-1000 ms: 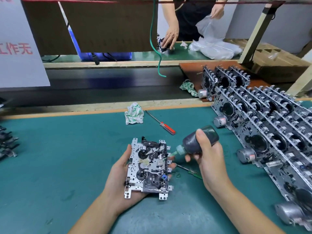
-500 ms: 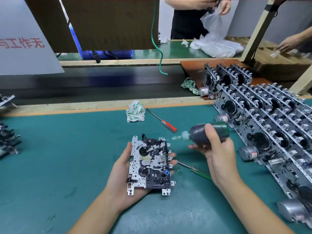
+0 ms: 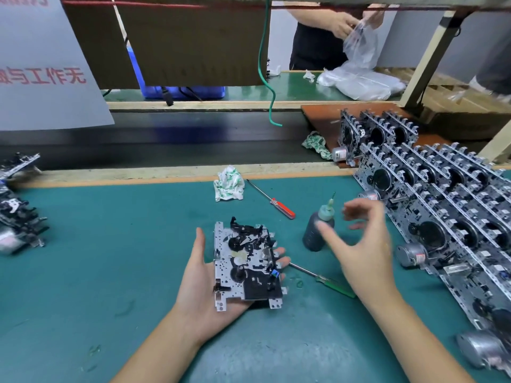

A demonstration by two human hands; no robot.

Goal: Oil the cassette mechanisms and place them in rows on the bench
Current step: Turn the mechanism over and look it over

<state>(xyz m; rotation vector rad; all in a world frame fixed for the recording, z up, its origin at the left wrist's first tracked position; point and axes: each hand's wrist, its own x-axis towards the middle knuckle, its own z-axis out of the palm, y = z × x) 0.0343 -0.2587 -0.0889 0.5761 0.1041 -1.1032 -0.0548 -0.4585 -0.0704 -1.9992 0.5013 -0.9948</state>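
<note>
A metal cassette mechanism [image 3: 246,261] lies flat, face up, on the palm and fingers of my left hand [image 3: 204,283] just above the green bench mat [image 3: 110,244]. A dark oil bottle [image 3: 318,228] with a pale nozzle stands upright on the mat to the right of it. My right hand [image 3: 362,244] hovers beside the bottle, blurred, fingers spread and holding nothing. Several rows of finished mechanisms [image 3: 442,217] stand on edge at the right.
A red-handled screwdriver [image 3: 272,200] and a crumpled rag [image 3: 229,186] lie at the back of the mat. A green-handled screwdriver [image 3: 323,277] lies under my right hand. More mechanisms [image 3: 16,217] sit at the left edge. A person [image 3: 331,31] handles plastic bags beyond the conveyor.
My right hand tilted the oil bottle away from the mechanism, stood it upright on the mat and let go. The left hand still carries the mechanism.
</note>
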